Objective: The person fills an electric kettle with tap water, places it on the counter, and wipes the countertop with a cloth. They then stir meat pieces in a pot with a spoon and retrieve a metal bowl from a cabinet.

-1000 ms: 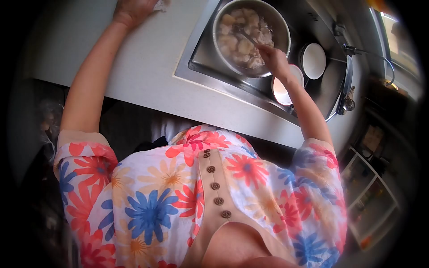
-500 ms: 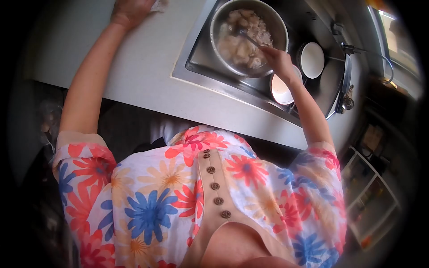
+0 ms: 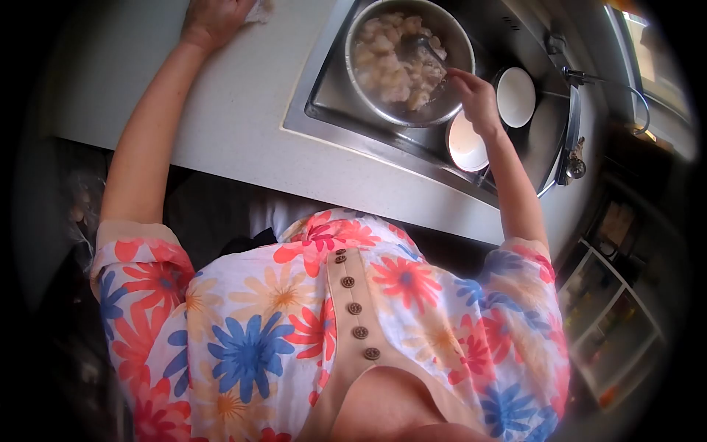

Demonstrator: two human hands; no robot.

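At the top left my left hand (image 3: 212, 23) rests on the countertop, its fingertips cut off by the frame's edge. Beside its fingers lies a crumpled whitish piece of cloth or paper (image 3: 259, 11); whether they grip it is unclear. My right hand (image 3: 473, 97) is closed on the handle of a metal spoon (image 3: 436, 57), whose head dips into a steel pot (image 3: 352, 70). Pale pieces of food (image 3: 387, 70), possibly meat, sit in cloudy liquid inside. The pot stands in the sink.
Right of the pot, a white bowl (image 3: 465, 144) and another white bowl (image 3: 515, 97) are in the steel sink (image 3: 331, 107). A faucet (image 3: 611, 82) reaches in from the right. The pale countertop (image 3: 243, 110) borders the sink's left and front sides.
The spoon has shifted right and turned within the pot, and the food has swirled. My right hand has moved slightly right and down. My left hand stays almost where it was.
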